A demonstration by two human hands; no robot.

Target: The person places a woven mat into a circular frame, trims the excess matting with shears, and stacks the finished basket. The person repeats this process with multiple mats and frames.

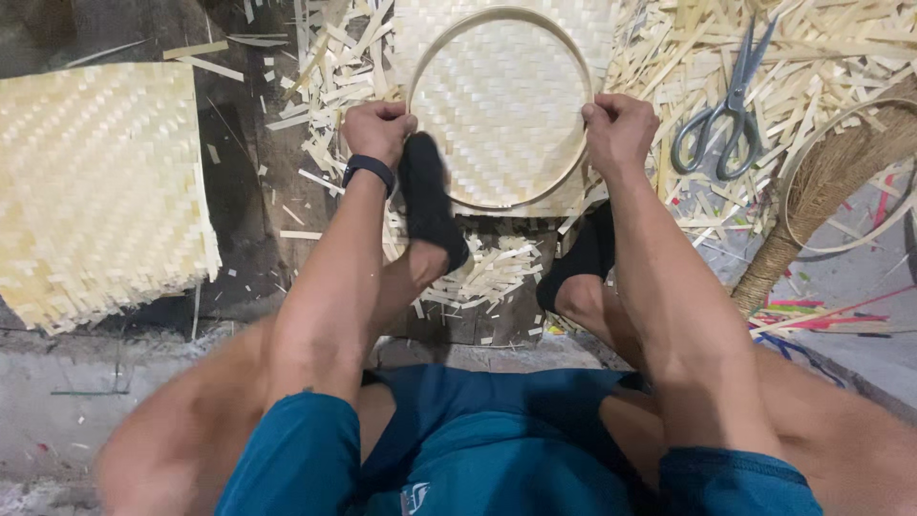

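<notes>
1. A round bamboo hoop (499, 19) lies on a pale woven bamboo mat (501, 105) at the upper centre of the frame, ringing a circle of the weave.
2. The left hand (377, 129) is closed in a fist on the hoop's left rim, knuckles up, a dark band on the wrist.
3. The right hand (619, 129) is clenched on the hoop's right rim; both forearms reach straight forward.
4. Two feet in black socks (430, 196) rest at the mat's lower edge.
5. Grey scissors (726, 105) lie on bamboo offcuts (669, 57) at upper right.
6. A stack of woven mats (95, 182) fills the left side.
7. No labels or packages show.
</notes>
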